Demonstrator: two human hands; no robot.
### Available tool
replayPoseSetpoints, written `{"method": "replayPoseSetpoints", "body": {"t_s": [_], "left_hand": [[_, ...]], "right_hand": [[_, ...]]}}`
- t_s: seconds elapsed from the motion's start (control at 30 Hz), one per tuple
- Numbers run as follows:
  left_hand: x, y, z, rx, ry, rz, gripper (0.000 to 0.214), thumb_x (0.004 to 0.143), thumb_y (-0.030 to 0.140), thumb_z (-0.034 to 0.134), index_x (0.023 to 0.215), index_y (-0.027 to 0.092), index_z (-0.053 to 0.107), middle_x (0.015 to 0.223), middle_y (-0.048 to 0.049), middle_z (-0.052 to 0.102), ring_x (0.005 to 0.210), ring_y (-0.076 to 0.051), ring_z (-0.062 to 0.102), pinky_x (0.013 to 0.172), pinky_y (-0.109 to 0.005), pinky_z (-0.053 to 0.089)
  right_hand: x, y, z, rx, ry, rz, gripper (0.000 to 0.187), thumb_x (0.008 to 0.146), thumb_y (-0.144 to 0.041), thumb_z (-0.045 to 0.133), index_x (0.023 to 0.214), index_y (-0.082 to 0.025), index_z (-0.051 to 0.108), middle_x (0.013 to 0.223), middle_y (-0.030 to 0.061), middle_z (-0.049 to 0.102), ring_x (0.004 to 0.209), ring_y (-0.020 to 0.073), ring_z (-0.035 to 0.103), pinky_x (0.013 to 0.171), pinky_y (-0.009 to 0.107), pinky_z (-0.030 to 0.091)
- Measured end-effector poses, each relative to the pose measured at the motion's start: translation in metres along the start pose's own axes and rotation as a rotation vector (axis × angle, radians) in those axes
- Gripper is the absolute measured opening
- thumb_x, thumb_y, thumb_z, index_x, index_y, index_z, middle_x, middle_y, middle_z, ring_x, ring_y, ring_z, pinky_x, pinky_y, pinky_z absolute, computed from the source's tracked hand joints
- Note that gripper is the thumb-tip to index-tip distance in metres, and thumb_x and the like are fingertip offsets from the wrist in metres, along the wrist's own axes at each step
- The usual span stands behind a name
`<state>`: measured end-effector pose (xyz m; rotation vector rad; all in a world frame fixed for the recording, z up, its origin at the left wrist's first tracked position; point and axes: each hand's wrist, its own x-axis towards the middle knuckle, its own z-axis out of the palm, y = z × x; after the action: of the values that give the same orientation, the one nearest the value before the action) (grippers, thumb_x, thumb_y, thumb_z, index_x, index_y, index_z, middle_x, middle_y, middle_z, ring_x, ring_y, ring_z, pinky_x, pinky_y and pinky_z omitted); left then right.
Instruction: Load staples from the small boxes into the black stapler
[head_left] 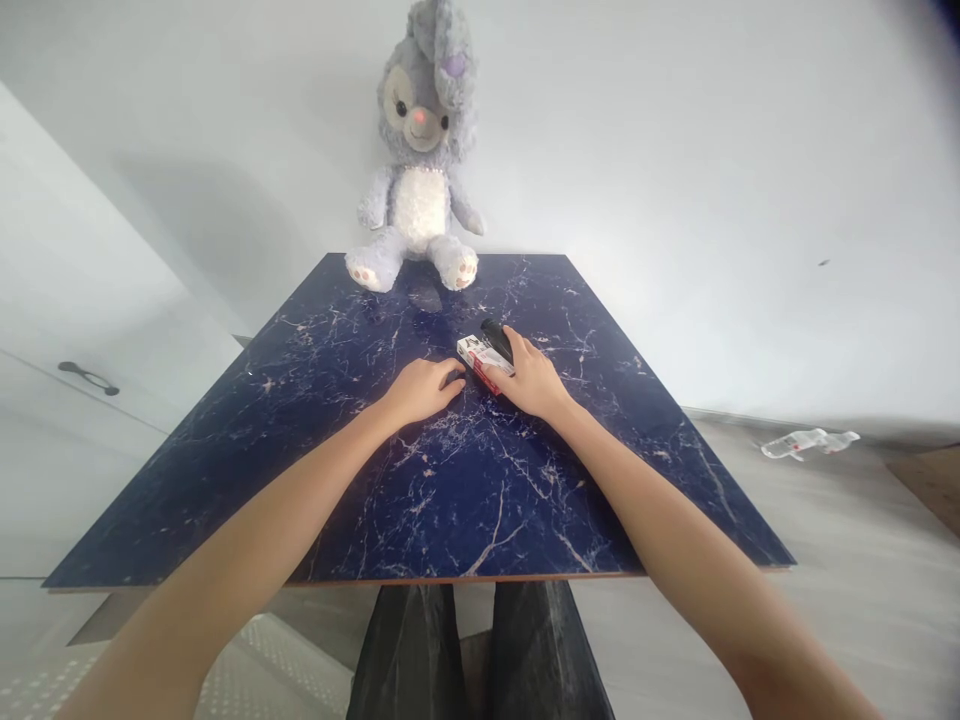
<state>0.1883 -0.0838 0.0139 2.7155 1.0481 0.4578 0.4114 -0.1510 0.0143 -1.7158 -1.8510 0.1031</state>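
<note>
My right hand (534, 382) lies over two things side by side near the middle of the table. Its thumb rests on a small white and red printed cardboard box (474, 350). The fingers curl over a long black object (496, 336), whose kind I cannot make out because the hand covers much of it. Just left of the box, my left hand (421, 390) rests on the tabletop with bent fingers. A gap shows between its thumb and forefinger, with nothing held there.
A grey-purple plush rabbit (420, 200) sits at the far edge of the dark blue marbled table (450, 500), against a white wall. At left stands a white cabinet with a dark handle (88, 378). Clear plastic packaging (808, 443) lies on the floor at right.
</note>
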Motion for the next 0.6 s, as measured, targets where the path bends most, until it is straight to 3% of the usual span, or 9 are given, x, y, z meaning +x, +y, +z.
{"method": "replayPoseSetpoints", "body": {"t_s": [0.6], "left_hand": [[-0.001, 0.0041, -0.0029, -0.02, -0.008, -0.011, 0.037, 0.098, 0.038, 0.055, 0.13, 0.021, 0.065, 0.067, -0.0006, 0.067, 0.064, -0.02, 0.065, 0.065, -0.03, 0.044]], "right_hand": [[0.0001, -0.0021, -0.0024, 0.001, -0.019, 0.012, 0.08, 0.093, -0.059, 0.05, 0.157, -0.014, 0.033, 0.15, 0.021, 0.053, 0.13, 0.0412, 0.056, 0.103, 0.055, 0.048]]}}
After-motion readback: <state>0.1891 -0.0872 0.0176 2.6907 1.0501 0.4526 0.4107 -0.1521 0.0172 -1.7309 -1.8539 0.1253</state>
